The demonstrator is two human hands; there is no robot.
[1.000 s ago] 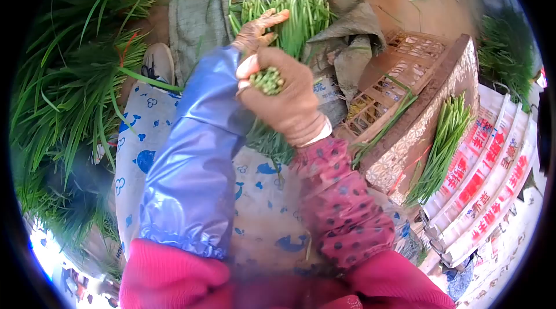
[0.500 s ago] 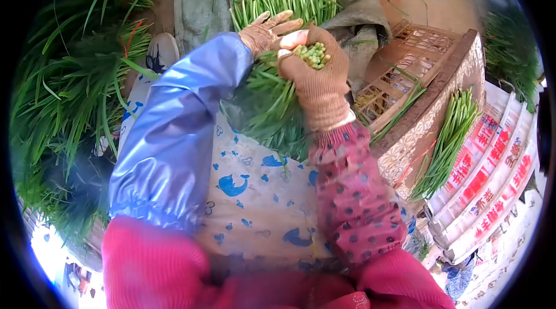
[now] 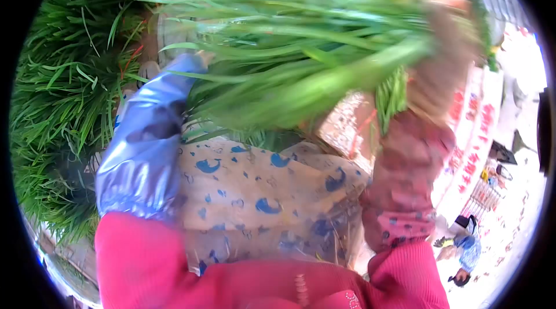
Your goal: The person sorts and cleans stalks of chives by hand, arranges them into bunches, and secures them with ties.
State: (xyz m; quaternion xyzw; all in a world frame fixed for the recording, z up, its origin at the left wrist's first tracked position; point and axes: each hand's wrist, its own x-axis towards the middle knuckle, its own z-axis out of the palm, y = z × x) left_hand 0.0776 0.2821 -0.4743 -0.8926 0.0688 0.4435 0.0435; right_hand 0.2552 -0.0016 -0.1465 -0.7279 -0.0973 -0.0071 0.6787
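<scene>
Chive-like greens (image 3: 61,83) are heaped along the left side. The left hand (image 3: 204,59) is mostly hidden behind leaves, so whether its fingers grip anything cannot be told. A motion-blurred long-leaved bunch (image 3: 301,54) spans the space beyond the whale-print apron (image 3: 255,193), leaf tips pointing left. A smaller bunch (image 3: 394,98) shows below its stem end. The brown-gloved right hand (image 3: 445,48), also blurred, has its fingers closed around the long-leaved bunch's stems.
</scene>
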